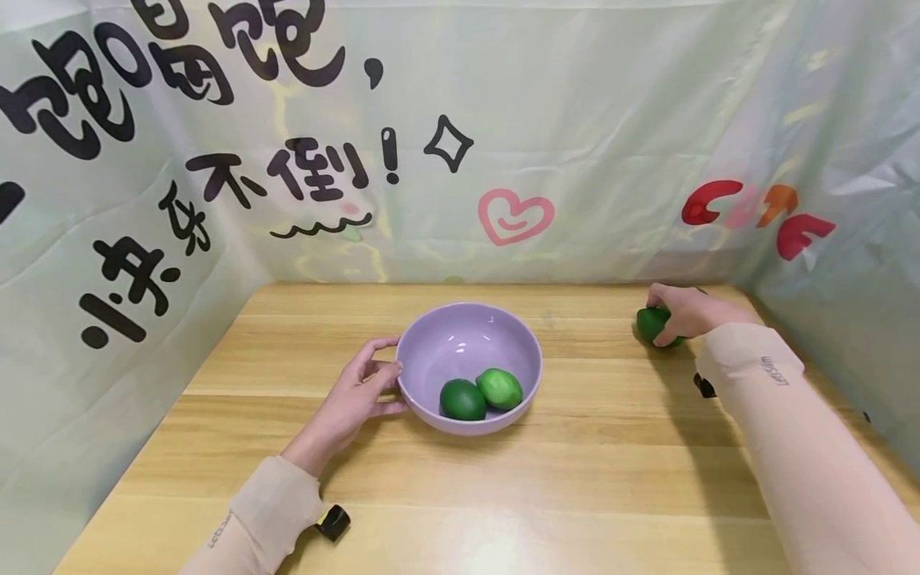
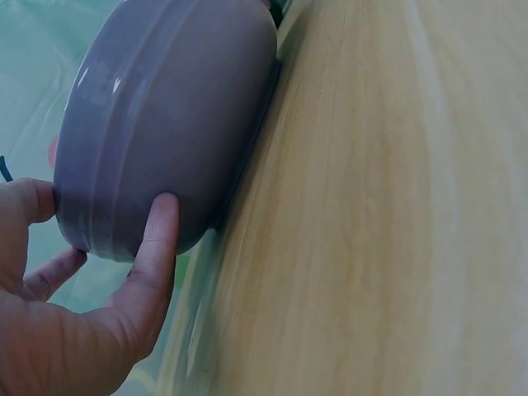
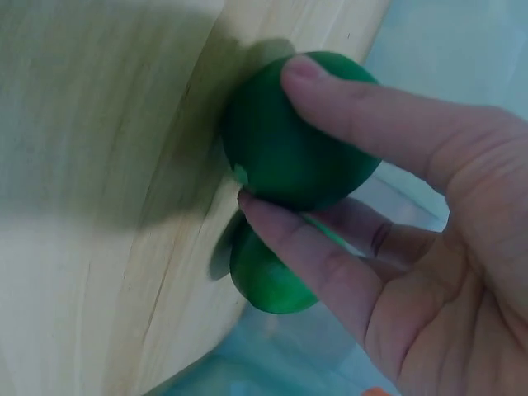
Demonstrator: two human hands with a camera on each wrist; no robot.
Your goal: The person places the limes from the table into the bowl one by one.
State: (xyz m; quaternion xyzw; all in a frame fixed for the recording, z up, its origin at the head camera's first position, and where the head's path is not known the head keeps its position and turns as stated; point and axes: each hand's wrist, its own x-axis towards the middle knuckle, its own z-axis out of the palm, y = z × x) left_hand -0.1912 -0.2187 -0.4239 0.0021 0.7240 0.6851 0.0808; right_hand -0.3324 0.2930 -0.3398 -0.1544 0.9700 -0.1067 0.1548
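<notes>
My left hand (image 1: 359, 387) holds the side of a light purple bowl (image 1: 424, 343), its fingers spread on the outer wall and at the rim. The left wrist view shows a fingertip against the bowl's wall (image 2: 190, 107). Inside the bowl lie a dark green avocado-like fruit (image 1: 462, 399) and a brighter green lime (image 1: 499, 389), side by side. At the far right, my right hand (image 1: 690, 311) grips another dark green avocado-like fruit (image 3: 289, 140) between thumb and fingers, right at the tabletop. Behind those fingers, a lighter green fruit (image 3: 272, 276) is partly hidden.
The wooden table (image 1: 575, 479) ends at a pale printed curtain (image 1: 611, 120) on the back and both sides. A dark wrist-worn device (image 1: 334, 523) sticks out by the left cuff, and another dark device (image 1: 704, 386) by the right cuff.
</notes>
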